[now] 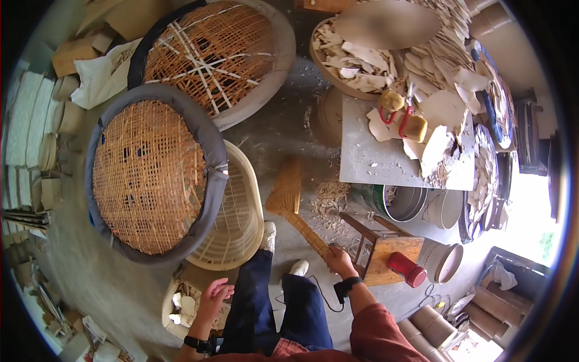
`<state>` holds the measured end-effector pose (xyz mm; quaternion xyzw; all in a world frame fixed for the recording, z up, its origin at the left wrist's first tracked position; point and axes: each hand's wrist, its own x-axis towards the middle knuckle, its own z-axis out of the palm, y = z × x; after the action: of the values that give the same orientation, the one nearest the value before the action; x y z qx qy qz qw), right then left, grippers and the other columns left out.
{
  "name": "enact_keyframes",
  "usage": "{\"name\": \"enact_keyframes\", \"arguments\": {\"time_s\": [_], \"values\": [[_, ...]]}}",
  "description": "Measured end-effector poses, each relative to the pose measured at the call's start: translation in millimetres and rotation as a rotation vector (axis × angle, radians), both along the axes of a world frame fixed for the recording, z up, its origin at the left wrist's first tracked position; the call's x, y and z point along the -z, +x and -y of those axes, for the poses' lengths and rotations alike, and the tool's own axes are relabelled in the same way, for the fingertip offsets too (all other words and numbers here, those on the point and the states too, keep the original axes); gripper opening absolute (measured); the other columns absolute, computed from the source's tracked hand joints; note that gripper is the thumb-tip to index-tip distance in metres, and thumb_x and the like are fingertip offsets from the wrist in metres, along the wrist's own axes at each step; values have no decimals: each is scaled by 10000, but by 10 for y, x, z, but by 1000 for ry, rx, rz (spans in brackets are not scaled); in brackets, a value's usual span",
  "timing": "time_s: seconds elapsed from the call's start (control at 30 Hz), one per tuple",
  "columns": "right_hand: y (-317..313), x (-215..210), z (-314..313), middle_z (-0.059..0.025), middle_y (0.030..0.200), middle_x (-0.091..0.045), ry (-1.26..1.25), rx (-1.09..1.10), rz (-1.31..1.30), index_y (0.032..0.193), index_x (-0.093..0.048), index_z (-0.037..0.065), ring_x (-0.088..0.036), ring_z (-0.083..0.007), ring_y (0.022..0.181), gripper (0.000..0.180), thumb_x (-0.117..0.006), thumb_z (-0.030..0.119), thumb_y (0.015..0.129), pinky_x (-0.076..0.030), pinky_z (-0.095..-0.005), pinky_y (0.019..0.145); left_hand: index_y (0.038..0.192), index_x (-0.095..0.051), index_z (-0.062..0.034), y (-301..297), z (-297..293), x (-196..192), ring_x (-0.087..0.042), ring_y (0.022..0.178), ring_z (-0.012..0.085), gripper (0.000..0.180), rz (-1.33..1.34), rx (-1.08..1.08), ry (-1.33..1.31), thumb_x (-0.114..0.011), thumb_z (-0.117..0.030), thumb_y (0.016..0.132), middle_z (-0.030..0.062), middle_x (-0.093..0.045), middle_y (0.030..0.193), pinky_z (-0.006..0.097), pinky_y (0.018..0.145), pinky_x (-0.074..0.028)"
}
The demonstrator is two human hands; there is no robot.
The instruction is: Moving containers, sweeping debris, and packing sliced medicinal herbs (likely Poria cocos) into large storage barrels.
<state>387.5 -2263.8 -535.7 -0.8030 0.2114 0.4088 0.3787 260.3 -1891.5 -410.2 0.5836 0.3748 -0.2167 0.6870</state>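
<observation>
"Just ahead of the shoes [269, 236], what's that on the floor?"

"A broom [286, 194], its bristles spread beside the cream plastic basket [232, 220], near a scatter of pale shavings [332, 198]."

"Which hand has it?"

"The right hand [339, 262]: its fingers are wrapped round the handle near its end, just beside a wooden stool [380, 262] with a red canister [407, 269] on it."

"And the left hand [215, 296]?"

"Nothing in its grasp; the fingers are loosely bent, near white pieces [186, 305] in a tub [164, 303]."

"What's on the grey table [373, 163]?"

"Scissors [406, 120] with red handles, lying among flat pale pieces [439, 110] and small scraps"
</observation>
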Motion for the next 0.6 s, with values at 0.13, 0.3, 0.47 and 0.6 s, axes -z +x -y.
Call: {"name": "enact_keyframes", "arguments": {"time_s": [0.13, 0.3, 0.47, 0.6], "values": [[-430, 117, 611, -156, 628, -601, -136, 73, -53, 994, -598, 59, -584, -232, 452, 314, -489, 285, 804, -478, -339, 462, 1163, -472, 0, -57, 128, -132, -604, 877, 191, 301, 5, 52, 62, -511, -113, 887, 155, -609, 989, 278, 768, -472], [-966, -217, 1179, -194, 704, -615, -268, 134, -65, 975, -581, 68, -615, -281, 551, 306, -508, 302, 791, -498, -376, 544, 1156, -477, -9, -252, 403, -185, -606, 874, 187, 286, 4, 125, 90, -506, -104, 888, 149, -610, 989, 273, 757, -477], [-1447, -678, 1390, -190, 768, -625, -400, -373, 206, 1018, -581, 78, -638, -279, 742, 339, -522, 320, 787, -502, -407, 627, 1171, -459, -16, -405, 864, -259, -604, 873, 176, 291, 5, 236, 63, -495, -93, 893, 134, -609, 994, 263, 755, -476], [-1574, -484, 1376, -136, 838, -650, -382, -700, 6, 986, -583, 89, -636, -301, 754, 251, -511, 249, 807, -499, -427, 643, 1180, -459, -21, -508, 1236, -347, -594, 884, 168, 299, 12, 317, 62, -495, -108, 896, 134, -606, 1005, 267, 765, -468]]}}
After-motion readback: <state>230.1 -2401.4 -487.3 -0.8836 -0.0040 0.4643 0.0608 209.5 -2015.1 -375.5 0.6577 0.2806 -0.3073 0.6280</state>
